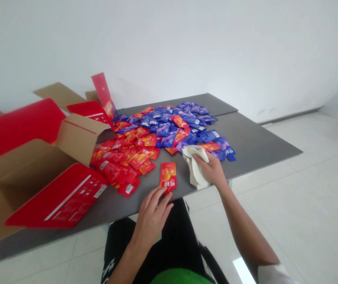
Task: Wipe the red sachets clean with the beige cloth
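A single red pouch [168, 174] with orange fruit on it lies flat near the table's front edge. My left hand [153, 217] rests its fingertips on the pouch's near end, fingers stretched and slightly apart. In my right hand [212, 169] is a folded cream cloth [197, 167], closed between thumb and fingers, just right of the pouch. The cloth hangs down to the table edge. Beyond both hands spreads a heap of red pouches [127, 157] and blue-purple pouches [169, 122], mixed where they meet.
Open red cardboard boxes stand on the left, the nearer box [59, 197] with its flaps spread over the dark grey table [254, 138]. Another open box [90, 110] is behind. A white wall [186, 51] runs along the back, and pale floor tiles [305, 205] lie to the right.
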Demonstrator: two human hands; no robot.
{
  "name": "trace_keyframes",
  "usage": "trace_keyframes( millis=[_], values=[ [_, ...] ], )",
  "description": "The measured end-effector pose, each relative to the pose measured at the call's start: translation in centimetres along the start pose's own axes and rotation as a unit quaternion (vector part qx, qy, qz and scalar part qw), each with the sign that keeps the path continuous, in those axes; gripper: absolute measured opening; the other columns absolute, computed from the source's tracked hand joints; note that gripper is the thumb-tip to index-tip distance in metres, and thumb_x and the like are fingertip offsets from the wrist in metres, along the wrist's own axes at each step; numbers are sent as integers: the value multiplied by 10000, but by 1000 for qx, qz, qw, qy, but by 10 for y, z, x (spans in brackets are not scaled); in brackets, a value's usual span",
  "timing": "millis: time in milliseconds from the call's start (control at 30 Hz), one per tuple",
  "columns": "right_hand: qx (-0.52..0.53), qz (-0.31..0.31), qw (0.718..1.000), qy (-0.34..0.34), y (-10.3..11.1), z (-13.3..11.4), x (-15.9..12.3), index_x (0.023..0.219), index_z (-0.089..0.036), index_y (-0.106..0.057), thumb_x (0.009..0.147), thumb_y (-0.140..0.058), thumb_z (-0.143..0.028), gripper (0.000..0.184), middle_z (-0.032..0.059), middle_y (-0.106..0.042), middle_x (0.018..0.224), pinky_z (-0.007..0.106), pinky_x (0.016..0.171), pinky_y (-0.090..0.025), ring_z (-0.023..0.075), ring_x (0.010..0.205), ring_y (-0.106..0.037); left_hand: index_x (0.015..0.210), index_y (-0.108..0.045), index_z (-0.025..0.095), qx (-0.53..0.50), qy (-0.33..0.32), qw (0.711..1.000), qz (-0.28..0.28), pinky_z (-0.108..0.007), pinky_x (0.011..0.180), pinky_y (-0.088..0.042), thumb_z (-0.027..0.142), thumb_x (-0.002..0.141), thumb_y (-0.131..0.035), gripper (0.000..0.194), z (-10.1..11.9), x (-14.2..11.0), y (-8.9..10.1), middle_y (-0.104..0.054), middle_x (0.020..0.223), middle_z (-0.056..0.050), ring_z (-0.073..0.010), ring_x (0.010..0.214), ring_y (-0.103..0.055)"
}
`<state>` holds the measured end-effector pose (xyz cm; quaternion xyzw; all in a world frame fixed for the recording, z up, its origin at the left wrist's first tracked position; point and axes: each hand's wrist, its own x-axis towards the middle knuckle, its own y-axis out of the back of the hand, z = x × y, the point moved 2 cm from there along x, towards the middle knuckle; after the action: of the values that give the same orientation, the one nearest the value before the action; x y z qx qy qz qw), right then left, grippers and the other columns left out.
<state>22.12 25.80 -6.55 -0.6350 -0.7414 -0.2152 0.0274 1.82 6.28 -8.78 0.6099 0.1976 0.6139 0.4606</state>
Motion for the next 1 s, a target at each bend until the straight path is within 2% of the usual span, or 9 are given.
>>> trace_keyframes(
  millis=[67,167,267,333,567,700,833,900,1000],
  values=[
    [-47,-55,991,108,-10,-15,-2,1073,-194,-771,949,-653,-447,305,72,-745,978,325,805,-534,228,889,-680,1298,-651,193,7,-24,1000,6,-419,1037,-529,190,987,-621,313,2,-2,-2,-674,1332,-117,-265,1256,-610],
    [-103,-190,952,217,-32,-37,-18,1262,-229,-721,1000,-591,-291,299,96,-719,1195,317,908,-518,223,1055,-683,1295,-658,175,7,-26,1000,8,-405,1017,-527,160,987,-611,311,3,-2,-8,-712,1274,-107,-251,1210,-637],
    [-185,-326,895,243,-54,-46,-38,1354,-283,-672,982,-591,-183,393,64,-695,1288,263,881,-515,198,1107,-681,1177,-717,194,18,6,1000,14,-426,979,-526,149,982,-606,229,4,-4,-13,-759,1076,-77,-254,1061,-676],
    [-221,-364,871,243,-63,-44,-39,1350,-298,-673,959,-623,-167,415,46,-694,1291,246,873,-515,190,1109,-682,1125,-734,201,17,24,999,23,-431,965,-522,152,984,-602,199,6,-6,-16,-763,1027,-66,-255,1025,-680],
    [-336,-292,873,201,-62,-31,25,1368,-223,-664,968,-619,-160,408,101,-669,1281,253,845,-517,205,1050,-688,1259,-675,181,-20,46,997,53,-411,1010,-491,124,1006,-559,284,11,-6,-22,-753,1200,-70,-241,1186,-656],
    [-292,-281,882,240,-57,-46,3,1414,-249,-624,980,-594,-161,444,93,-655,1309,255,871,-513,199,1072,-678,1236,-680,178,-23,54,997,59,-416,999,-497,138,1018,-531,267,13,-7,-23,-756,1182,-75,-248,1161,-665],
    [-243,-367,861,257,-64,-50,-30,1384,-286,-643,968,-620,-184,429,55,-672,1304,239,871,-514,186,1089,-681,1100,-714,197,-15,84,995,50,-438,967,-504,163,1025,-519,212,15,-8,-22,-768,1057,-66,-258,1049,-686],
    [-254,-372,860,241,-69,-43,-21,1369,-278,-656,959,-631,-175,424,53,-676,1296,236,879,-512,187,1094,-681,1145,-705,202,-20,83,995,50,-438,981,-504,155,1026,-512,232,15,-8,-22,-766,1090,-68,-256,1085,-684],
    [-317,-312,872,202,-68,-34,15,1384,-239,-650,959,-619,-163,433,89,-663,1306,244,859,-513,203,1086,-682,1267,-663,197,-33,70,995,59,-430,1008,-505,126,1019,-508,300,15,-6,-22,-756,1179,-77,-250,1180,-666]
  ],
)
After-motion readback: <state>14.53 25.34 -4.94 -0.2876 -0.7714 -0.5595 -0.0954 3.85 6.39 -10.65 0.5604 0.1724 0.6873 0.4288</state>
